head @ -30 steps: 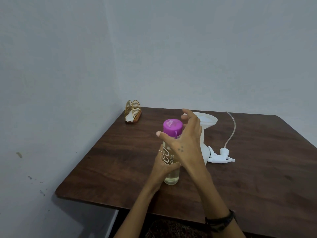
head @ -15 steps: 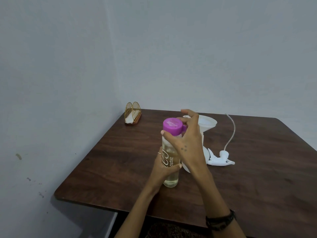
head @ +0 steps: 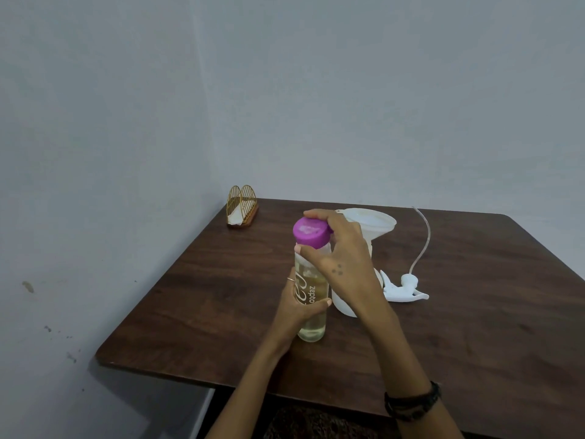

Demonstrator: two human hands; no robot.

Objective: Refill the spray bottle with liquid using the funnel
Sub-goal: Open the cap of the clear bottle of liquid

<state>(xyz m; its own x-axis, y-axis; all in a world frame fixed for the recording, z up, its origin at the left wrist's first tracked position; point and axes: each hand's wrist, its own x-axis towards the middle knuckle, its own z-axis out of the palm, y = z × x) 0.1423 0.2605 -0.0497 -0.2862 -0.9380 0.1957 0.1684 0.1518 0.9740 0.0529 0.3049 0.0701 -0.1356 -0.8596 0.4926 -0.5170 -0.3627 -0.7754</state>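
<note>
Across the brown wooden surface (head: 190, 312), which fills the corner of two grey walls, my things sit near the middle. Behind my right hand stands the white spray bottle (head: 343, 304), mostly hidden, with the white funnel (head: 373, 224) seated in its neck. Just in front, touching the surface, is the clear bottle (head: 311, 312) of pale yellow liquid; my left hand (head: 296, 307) has its grip curled round the body. My right hand (head: 342, 258) closes its grip on the purple cap (head: 310, 232). Beside the spray bottle lies its white spray head (head: 406, 289) with its tube. A gold wire napkin holder (head: 242, 209) stands at the far corner.
</note>
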